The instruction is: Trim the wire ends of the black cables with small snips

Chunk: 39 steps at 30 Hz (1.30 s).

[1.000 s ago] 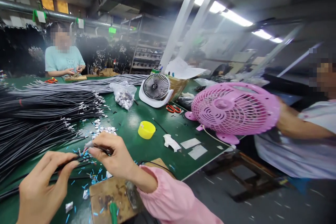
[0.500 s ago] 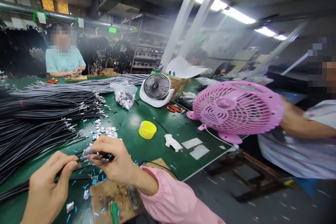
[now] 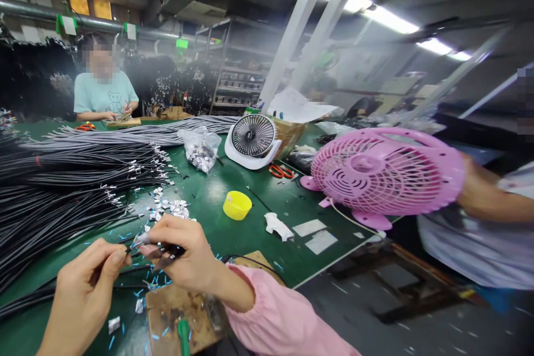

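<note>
"So, what's held?"
"My left hand pinches a black cable; just beside, my right hand grips a grey piece, coloured wires between. A pink fan stands farther right."

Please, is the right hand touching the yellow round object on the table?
Apart. The head view shows a strip of bare green tabletop between the right hand and the yellow round object.

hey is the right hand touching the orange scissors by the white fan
No, the orange-handled scissors lie on the green tabletop beside the white fan, away from the right hand.
</note>
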Motion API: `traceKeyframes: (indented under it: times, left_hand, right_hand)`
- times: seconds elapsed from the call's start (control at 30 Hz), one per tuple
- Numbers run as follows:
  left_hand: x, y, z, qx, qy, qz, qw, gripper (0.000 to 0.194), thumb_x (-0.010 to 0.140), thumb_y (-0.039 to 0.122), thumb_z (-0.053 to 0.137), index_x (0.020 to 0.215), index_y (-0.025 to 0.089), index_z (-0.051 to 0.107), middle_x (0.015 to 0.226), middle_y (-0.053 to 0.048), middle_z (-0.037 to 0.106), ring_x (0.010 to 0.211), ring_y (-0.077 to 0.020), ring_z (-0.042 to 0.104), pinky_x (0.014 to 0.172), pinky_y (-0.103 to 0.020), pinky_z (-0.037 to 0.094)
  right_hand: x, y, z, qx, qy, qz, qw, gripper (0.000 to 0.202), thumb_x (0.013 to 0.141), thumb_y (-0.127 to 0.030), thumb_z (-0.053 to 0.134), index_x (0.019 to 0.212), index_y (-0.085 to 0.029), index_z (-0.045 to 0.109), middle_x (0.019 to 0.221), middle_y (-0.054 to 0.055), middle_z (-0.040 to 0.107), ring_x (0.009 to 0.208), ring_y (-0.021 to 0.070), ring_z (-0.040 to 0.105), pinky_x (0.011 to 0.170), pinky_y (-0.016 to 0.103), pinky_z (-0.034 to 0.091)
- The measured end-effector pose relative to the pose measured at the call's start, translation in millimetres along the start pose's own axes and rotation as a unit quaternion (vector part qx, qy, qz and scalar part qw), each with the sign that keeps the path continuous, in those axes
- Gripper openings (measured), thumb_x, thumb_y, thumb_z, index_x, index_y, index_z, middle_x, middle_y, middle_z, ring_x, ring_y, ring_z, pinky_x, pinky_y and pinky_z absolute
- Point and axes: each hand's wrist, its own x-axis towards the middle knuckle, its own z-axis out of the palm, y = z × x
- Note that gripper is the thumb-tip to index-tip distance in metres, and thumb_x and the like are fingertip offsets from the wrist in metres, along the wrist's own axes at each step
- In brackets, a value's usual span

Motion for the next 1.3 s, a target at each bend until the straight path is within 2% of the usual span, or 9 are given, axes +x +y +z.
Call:
traceKeyframes:
  times: [0.17, 0.27, 0.47, 0.57, 0.7, 0.97, 1.07, 1.17, 1.3]
  left_hand:
    - [-3, -1, 1.2, -0.015, -0.005, -0.028, 0.999, 0.032, 0.086, 0.037, 0.061, 0.057, 0.025, 0.066, 0.048, 0.007, 0.059, 0.036, -0.0092, 0.055, 0.035, -0.013, 0.040]
    - [-2, -2, 1.6, -0.016, -0.027, -0.025, 0.999, 0.034, 0.088, 0.038, 0.059, 0.058, 0.025, 0.066, 0.048, 0.007, 0.058, 0.038, -0.0095, 0.054, 0.036, -0.014, 0.041]
    - [-2, -4, 1.1, -0.025, -0.038, -0.009, 0.999, 0.040, 0.093, 0.041, 0.057, 0.056, 0.025, 0.062, 0.049, 0.007, 0.056, 0.038, -0.0099, 0.052, 0.036, -0.015, 0.041]
    - [-6, -7, 1.9, -0.011, -0.018, -0.003, 1.000, 0.032, 0.091, 0.040, 0.061, 0.063, 0.025, 0.066, 0.054, 0.006, 0.062, 0.043, -0.0101, 0.058, 0.041, -0.015, 0.044]
    - [-10, -9, 3.2, -0.009, -0.001, 0.007, 1.000, 0.017, 0.087, 0.035, 0.067, 0.074, 0.027, 0.072, 0.065, 0.004, 0.070, 0.053, -0.0115, 0.065, 0.049, -0.016, 0.050]
    - [-11, -8, 2.3, -0.056, -0.009, -0.008, 0.998, 0.009, 0.082, 0.031, 0.073, 0.073, 0.028, 0.074, 0.067, 0.005, 0.069, 0.054, -0.0114, 0.065, 0.050, -0.016, 0.053]
    - [-9, -6, 1.3, -0.054, -0.002, -0.017, 0.998, 0.014, 0.083, 0.034, 0.072, 0.070, 0.028, 0.075, 0.065, 0.005, 0.069, 0.053, -0.0105, 0.065, 0.049, -0.014, 0.051]
    - [-8, -5, 0.8, -0.047, 0.008, -0.043, 0.998, 0.029, 0.085, 0.046, 0.072, 0.065, 0.026, 0.073, 0.060, 0.004, 0.067, 0.048, -0.0102, 0.063, 0.044, -0.014, 0.048]
    - [-12, -9, 1.4, -0.045, -0.002, -0.082, 0.996, 0.043, 0.083, 0.062, 0.071, 0.063, 0.024, 0.073, 0.056, 0.003, 0.062, 0.045, -0.0111, 0.057, 0.039, -0.017, 0.044]
  right_hand:
    - [2, -2, -2, -0.019, -0.005, 0.010, 1.000, 0.022, 0.100, -0.026, 0.063, 0.086, -0.013, 0.074, 0.075, 0.007, 0.072, 0.064, 0.0138, 0.065, 0.060, 0.023, 0.055]
    - [3, -4, -3, -0.019, -0.020, 0.030, 0.999, 0.023, 0.100, -0.029, 0.062, 0.085, -0.015, 0.072, 0.074, 0.006, 0.071, 0.065, 0.0142, 0.064, 0.063, 0.025, 0.055]
    - [5, -7, -4, 0.000, -0.039, 0.043, 0.998, 0.016, 0.098, -0.022, 0.061, 0.085, -0.016, 0.069, 0.072, 0.003, 0.066, 0.065, 0.0136, 0.060, 0.063, 0.024, 0.052]
    - [4, -8, -4, -0.005, -0.048, 0.046, 0.998, 0.012, 0.098, -0.019, 0.058, 0.090, -0.015, 0.067, 0.077, 0.004, 0.065, 0.069, 0.0148, 0.061, 0.066, 0.025, 0.052]
    - [4, -9, -4, 0.009, -0.078, 0.108, 0.991, 0.007, 0.095, -0.018, 0.058, 0.091, -0.017, 0.064, 0.081, 0.003, 0.064, 0.072, 0.0154, 0.061, 0.068, 0.026, 0.053]
    - [5, -8, -6, 0.035, -0.088, 0.139, 0.986, 0.006, 0.088, -0.014, 0.065, 0.086, -0.019, 0.067, 0.080, 0.001, 0.069, 0.072, 0.0145, 0.064, 0.072, 0.026, 0.054]
    - [5, -8, -5, 0.038, -0.072, 0.117, 0.990, 0.006, 0.089, -0.015, 0.066, 0.087, -0.018, 0.070, 0.079, 0.002, 0.071, 0.072, 0.0145, 0.065, 0.073, 0.026, 0.055]
    - [3, -6, -2, 0.027, -0.052, 0.096, 0.994, 0.005, 0.090, -0.017, 0.067, 0.089, -0.018, 0.073, 0.077, 0.002, 0.073, 0.070, 0.0145, 0.066, 0.070, 0.026, 0.055]
    - [2, -5, 0, -0.029, -0.073, 0.097, 0.992, 0.009, 0.091, -0.020, 0.070, 0.083, -0.018, 0.074, 0.071, 0.002, 0.071, 0.065, 0.0137, 0.063, 0.064, 0.024, 0.052]
